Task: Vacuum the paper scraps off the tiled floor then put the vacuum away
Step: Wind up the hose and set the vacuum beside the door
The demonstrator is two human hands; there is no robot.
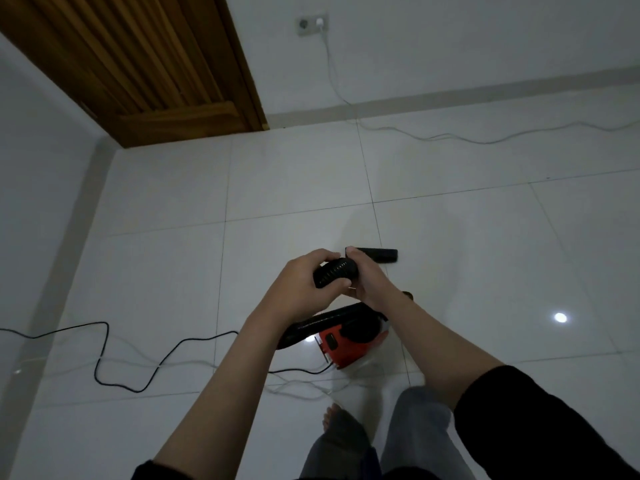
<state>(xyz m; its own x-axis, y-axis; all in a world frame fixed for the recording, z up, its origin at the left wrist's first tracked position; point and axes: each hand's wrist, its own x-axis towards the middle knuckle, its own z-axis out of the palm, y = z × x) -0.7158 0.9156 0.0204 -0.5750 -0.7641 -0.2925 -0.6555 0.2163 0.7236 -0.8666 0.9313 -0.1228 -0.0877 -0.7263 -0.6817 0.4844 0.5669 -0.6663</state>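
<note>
Between the hands: one black ribbed hose (pixel 335 276), its long axis running left to right.
Left hand (pixel 300 285): curled round the hose's ribbed part.
Right hand (pixel 366 276): clamped on the hose's end.
Below the hands: one red-and-black vacuum (pixel 348 344) on the glossy tiled floor (pixel 485 258).
Beyond the right hand: one flat black nozzle (pixel 381 254), lying left to right.
Cords: one black cord (pixel 104 344), one white cord (pixel 433 136).

both hands, left hand (pixel 298 289) and right hand (pixel 367 275), curled, gripping together.
</note>
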